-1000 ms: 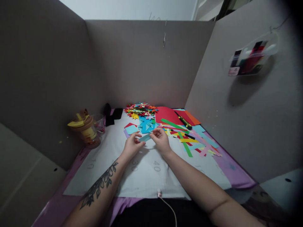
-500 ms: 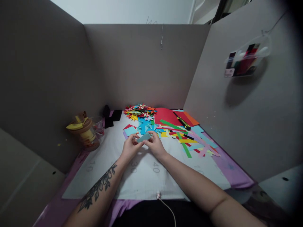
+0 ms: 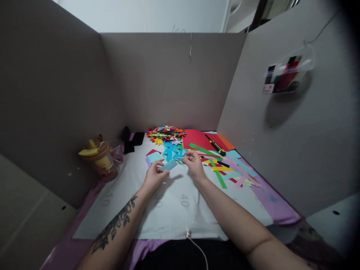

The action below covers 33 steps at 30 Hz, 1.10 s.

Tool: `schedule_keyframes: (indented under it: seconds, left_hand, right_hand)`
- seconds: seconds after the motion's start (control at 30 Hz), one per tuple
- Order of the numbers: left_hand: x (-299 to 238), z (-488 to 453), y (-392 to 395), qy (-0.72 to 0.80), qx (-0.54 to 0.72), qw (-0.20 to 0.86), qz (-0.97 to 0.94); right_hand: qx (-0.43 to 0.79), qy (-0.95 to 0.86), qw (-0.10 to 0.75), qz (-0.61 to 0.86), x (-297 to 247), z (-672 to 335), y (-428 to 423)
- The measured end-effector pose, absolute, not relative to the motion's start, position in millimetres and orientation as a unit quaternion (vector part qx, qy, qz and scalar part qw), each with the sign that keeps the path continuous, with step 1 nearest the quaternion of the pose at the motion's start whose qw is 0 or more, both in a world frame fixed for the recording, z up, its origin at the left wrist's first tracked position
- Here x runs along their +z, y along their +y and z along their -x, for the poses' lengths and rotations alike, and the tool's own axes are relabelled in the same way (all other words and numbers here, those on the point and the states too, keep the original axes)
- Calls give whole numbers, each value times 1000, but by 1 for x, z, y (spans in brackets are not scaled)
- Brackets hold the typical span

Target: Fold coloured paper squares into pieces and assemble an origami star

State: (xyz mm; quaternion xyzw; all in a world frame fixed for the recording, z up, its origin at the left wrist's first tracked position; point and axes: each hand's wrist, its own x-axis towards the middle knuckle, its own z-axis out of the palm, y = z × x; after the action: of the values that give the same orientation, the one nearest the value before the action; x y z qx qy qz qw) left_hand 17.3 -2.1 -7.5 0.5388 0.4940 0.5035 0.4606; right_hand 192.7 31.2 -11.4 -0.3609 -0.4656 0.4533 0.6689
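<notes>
My left hand (image 3: 154, 175) pinches a small light-blue folded paper piece (image 3: 169, 165) above the white cutting mat (image 3: 168, 210). My right hand (image 3: 194, 164) has drawn away to the right and hovers by the blue paper cut-outs (image 3: 173, 151), fingers curled together; whether it holds anything is hidden. A light-blue square (image 3: 155, 157) lies just beyond my left hand. At the back sits a heap of colourful paper stars (image 3: 165, 133).
Coloured paper strips (image 3: 225, 168) and red sheets (image 3: 198, 138) with a yellow-black craft knife (image 3: 218, 146) lie to the right. A yellow-lidded jar (image 3: 99, 159) stands at left. Cardboard walls enclose three sides; a cable (image 3: 197, 247) hangs off the near edge.
My right hand let go of the light-blue piece and moved right toward the cut-outs. My left hand keeps the piece.
</notes>
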Motion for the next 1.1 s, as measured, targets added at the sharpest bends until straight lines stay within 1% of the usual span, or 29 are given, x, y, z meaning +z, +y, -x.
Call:
schedule_keyframes:
  seconds: [0.23,0.33,0.43,0.53,0.67,0.87,1.1]
  left_hand:
    - [-6,-16,-3,484,504,453,-554]
    - [-4,-16,-5,484,498,441,-568]
    - [-1,-15,-6,487,498,418,-583]
    - [1,-15,-6,489,515,406,-574]
    - [1,-16,-3,474,549,432,-536]
    - [-5,-17,-1,443,560,473,-516]
    - [-1,-24,-9,457,541,503,-496]
  right_hand:
    - [389,-619,579,361,-15,-186,25]
    - [407,-624,561,360,-19,-187,26]
    - [452,-591,561,363,-20,-186,26]
    - [460,-557,578,380,-17,-184,24]
    - [438,-535,599,404,-15,-182,22]
    - [418,-532,616,403,-16,-178,19]
    - [361,-602,588,401,-13,-171,7]
